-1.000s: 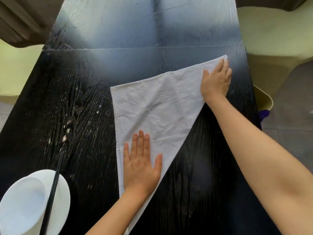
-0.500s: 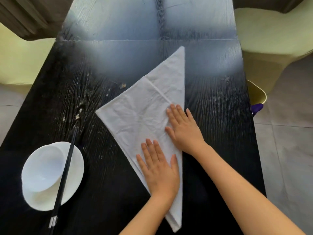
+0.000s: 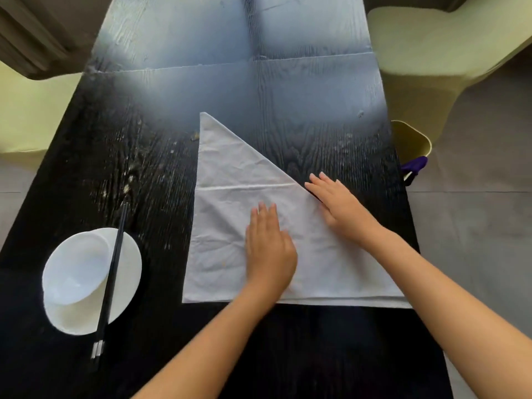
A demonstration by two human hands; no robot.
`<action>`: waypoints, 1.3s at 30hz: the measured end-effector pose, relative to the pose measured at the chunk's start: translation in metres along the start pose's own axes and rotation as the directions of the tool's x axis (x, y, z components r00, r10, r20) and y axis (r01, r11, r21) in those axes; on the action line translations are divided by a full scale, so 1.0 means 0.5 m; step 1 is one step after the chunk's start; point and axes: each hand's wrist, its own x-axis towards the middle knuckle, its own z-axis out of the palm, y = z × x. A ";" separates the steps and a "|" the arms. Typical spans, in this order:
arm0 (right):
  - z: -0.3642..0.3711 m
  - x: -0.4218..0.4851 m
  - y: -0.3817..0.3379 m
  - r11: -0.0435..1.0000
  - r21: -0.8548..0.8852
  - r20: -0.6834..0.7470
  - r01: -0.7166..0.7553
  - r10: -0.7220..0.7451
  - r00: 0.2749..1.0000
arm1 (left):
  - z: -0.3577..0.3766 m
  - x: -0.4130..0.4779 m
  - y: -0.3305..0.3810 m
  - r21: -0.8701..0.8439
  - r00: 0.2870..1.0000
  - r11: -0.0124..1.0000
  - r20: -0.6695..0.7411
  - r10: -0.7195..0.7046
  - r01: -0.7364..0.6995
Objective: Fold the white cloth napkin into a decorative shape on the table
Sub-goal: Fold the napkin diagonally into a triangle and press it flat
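Observation:
The white cloth napkin (image 3: 230, 226) lies flat on the black wooden table (image 3: 316, 133), folded into a triangle. Its point is at the far middle, one straight edge runs down the left, and the base runs along the near side. A horizontal crease crosses it halfway up. My left hand (image 3: 270, 249) presses palm down on the middle of the cloth, fingers together. My right hand (image 3: 339, 205) lies flat on the slanted right edge, its fingertips reaching onto the bare table. Neither hand grips the cloth.
A white bowl (image 3: 72, 272) sits on a white plate (image 3: 126, 263) at the near left, with black chopsticks (image 3: 110, 280) laid across them. Pale yellow chairs (image 3: 431, 53) stand to the right and left of the table. A purple item (image 3: 414, 165) hangs beside the right edge.
The napkin has been turned on the table: its point, which lay far right and then far middle, is now upright with the base toward me. Both hands have shifted to press it flat.

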 end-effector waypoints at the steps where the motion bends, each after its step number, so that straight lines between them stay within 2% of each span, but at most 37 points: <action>1: 0.024 -0.019 -0.015 0.998 -0.019 -0.097 -0.060 0.058 0.994 | -0.009 0.042 -0.034 0.113 0.997 0.992 -0.029 0.065 -0.061; 3: 0.087 -0.044 -0.068 0.985 -0.102 -0.263 -0.139 0.108 0.959 | -0.018 0.114 -0.088 0.345 0.973 0.911 0.048 0.224 -0.227; 5: 0.132 -0.047 -0.122 0.970 -0.123 -0.299 -0.208 0.163 0.940 | -0.010 0.150 -0.122 0.464 0.942 0.821 0.125 0.311 -0.333; 7: 0.149 -0.039 -0.142 0.955 -0.140 -0.302 -0.262 0.211 0.930 | 0.003 0.152 -0.139 0.505 0.934 0.790 0.120 0.337 -0.349; 10: 0.141 -0.029 -0.121 0.960 -0.193 -0.287 -0.204 0.143 0.947 | 0.005 0.145 -0.141 0.515 0.959 0.814 0.061 0.277 -0.268; 13: 0.112 -0.015 -0.082 0.962 -0.274 -0.149 0.011 -0.053 0.987 | 0.021 0.109 -0.138 0.501 0.990 0.859 -0.028 0.140 -0.107; 15: 0.089 -0.003 -0.045 0.930 -0.316 -0.038 0.185 -0.207 0.978 | 0.041 0.063 -0.127 0.471 0.994 0.882 -0.105 0.040 0.014; 17: 0.071 0.007 -0.025 0.906 -0.338 -0.003 0.254 -0.271 0.963 | 0.063 0.021 -0.109 0.424 0.991 0.902 -0.134 -0.024 0.079; 20: 0.074 0.011 -0.054 0.935 -0.324 -0.053 0.145 -0.172 0.984 | 0.078 0.011 -0.092 0.390 0.991 0.916 -0.127 -0.047 0.094; 23: 0.107 0.010 -0.101 0.963 -0.260 -0.078 0.068 -0.091 0.993 | 0.061 0.056 -0.098 0.427 0.980 0.904 -0.171 0.101 -0.019; 27: 0.119 0.005 -0.101 0.961 -0.278 -0.141 -0.010 -0.030 0.990 | 0.040 0.106 -0.125 0.488 0.979 0.859 -0.043 0.200 -0.154; 31: 0.085 -0.020 -0.040 0.963 -0.238 -0.167 -0.126 0.087 0.982 | 0.039 0.103 -0.123 0.491 0.982 0.860 -0.051 0.183 -0.135; 34: 0.049 -0.048 0.022 0.933 -0.253 -0.180 -0.256 0.215 0.960 | 0.037 0.106 -0.123 0.491 0.982 0.860 -0.047 0.183 -0.137; 39: 0.018 -0.070 0.080 0.893 -0.242 -0.191 -0.379 0.339 0.921 | 0.036 0.104 -0.125 0.501 0.983 0.854 -0.035 0.180 -0.139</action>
